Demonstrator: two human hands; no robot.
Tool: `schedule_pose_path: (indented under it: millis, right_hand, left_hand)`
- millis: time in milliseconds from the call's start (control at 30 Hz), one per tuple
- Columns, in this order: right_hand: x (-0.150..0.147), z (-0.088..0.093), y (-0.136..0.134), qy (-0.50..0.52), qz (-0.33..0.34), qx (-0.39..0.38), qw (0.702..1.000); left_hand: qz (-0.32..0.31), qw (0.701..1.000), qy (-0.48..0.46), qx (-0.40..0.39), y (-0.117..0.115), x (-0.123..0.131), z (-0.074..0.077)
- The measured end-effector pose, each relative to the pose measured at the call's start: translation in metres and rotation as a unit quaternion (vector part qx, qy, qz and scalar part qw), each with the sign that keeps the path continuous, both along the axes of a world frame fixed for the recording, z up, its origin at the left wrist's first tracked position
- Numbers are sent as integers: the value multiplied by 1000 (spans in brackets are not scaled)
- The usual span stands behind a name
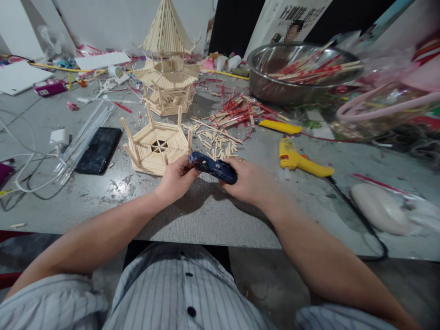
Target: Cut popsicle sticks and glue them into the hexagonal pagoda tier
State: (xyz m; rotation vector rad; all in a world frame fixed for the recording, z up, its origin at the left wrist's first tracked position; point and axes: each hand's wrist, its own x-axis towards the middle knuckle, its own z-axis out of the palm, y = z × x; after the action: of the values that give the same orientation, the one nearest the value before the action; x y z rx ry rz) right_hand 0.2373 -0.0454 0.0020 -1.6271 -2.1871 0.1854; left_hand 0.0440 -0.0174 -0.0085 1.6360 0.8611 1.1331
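Note:
A dark blue, worn hand tool [213,168] is held low over the front of the table; its exact kind is hard to make out. My right hand [245,181] wraps around its right end. Against the tool's left end, my left hand [177,178] has thumb and fingers pinched together; what lies between them is hidden. Just behind the left hand stands a hexagonal wooden-stick base [156,144] with short upright posts. Short cut stick pieces [218,142] lie scattered beyond the tool.
A tiered stick pagoda [168,68] stands at the back. Red-wrapped chopsticks [237,112] lie near a steel bowl [292,94]. To the right are a yellow-handled cutter [280,127] and a yellow glue gun [302,162] with its cord. A black phone [98,151] lies left.

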Motion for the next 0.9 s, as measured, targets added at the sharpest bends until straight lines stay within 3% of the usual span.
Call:
schedule_pose_path:
  millis: [900]
  right_hand:
    - [-7,16,-8,-109,-57,-47,991]
  left_hand:
    - [15,998,54,36,-4,-2,4]
